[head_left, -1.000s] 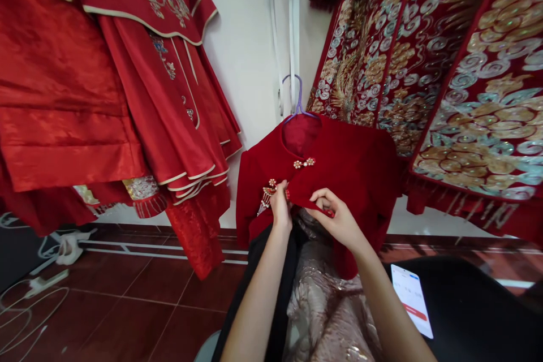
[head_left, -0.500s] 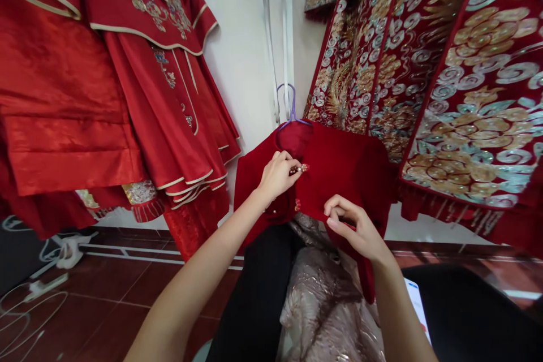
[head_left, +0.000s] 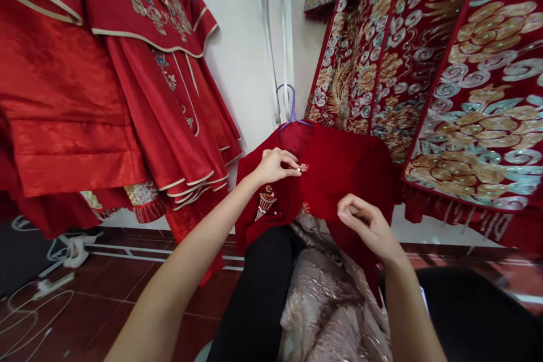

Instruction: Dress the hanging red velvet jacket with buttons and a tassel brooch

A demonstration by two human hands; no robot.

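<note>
A dark red velvet jacket [head_left: 348, 167] on a purple hanger [head_left: 292, 107] lies across my lap, over a pale shiny fabric [head_left: 326, 300]. My left hand [head_left: 274, 165] is at the collar, fingers pinched on the pearl button clasp [head_left: 303, 168]. My right hand [head_left: 367, 226] is curled shut on the jacket's lower front edge. A tasselled pearl ornament [head_left: 265, 202] hangs on the jacket's left front.
Red satin garments [head_left: 106, 96] hang at the left, and red robes with gold and silver embroidery [head_left: 445, 79] hang at the right. A white wall [head_left: 246, 45] is behind. White cables [head_left: 38, 288] lie on the red tiled floor. A black surface [head_left: 479, 317] is at the lower right.
My left hand moved up from the tasselled ornament to the collar clasp. My right hand shifted right and lower along the front edge. The phone at the lower right dropped out of view.
</note>
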